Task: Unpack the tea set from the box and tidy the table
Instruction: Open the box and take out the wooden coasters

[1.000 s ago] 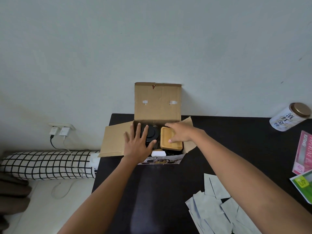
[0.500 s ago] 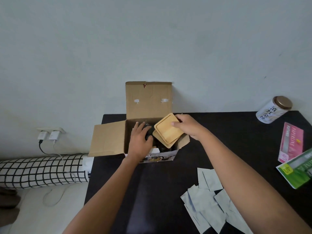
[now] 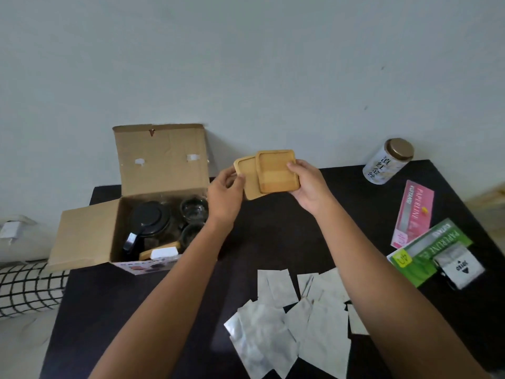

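An open cardboard box (image 3: 87,233) stands at the back left of the black table (image 3: 273,236). Inside it are a black-lidded glass teapot (image 3: 150,220), two glass cups (image 3: 194,209) and another wooden piece under a white block (image 3: 164,253). Above the table, right of the box, I hold two square wooden coasters (image 3: 276,170), fanned apart. My left hand (image 3: 225,192) pinches the rear coaster's left edge. My right hand (image 3: 308,184) grips the front coaster's right edge.
Several silver sachets (image 3: 289,321) lie scattered at the table's front. A white jar with a brown lid (image 3: 388,162) stands at the back right. Pink (image 3: 412,212) and green (image 3: 426,250) paper boxes and a small pouch (image 3: 459,266) lie at the right. A checkered cushion (image 3: 24,288) sits left of the table.
My right hand lifted the wooden coasters out of the box and carried them right. My left hand left the box and took hold of the coasters' left edge.
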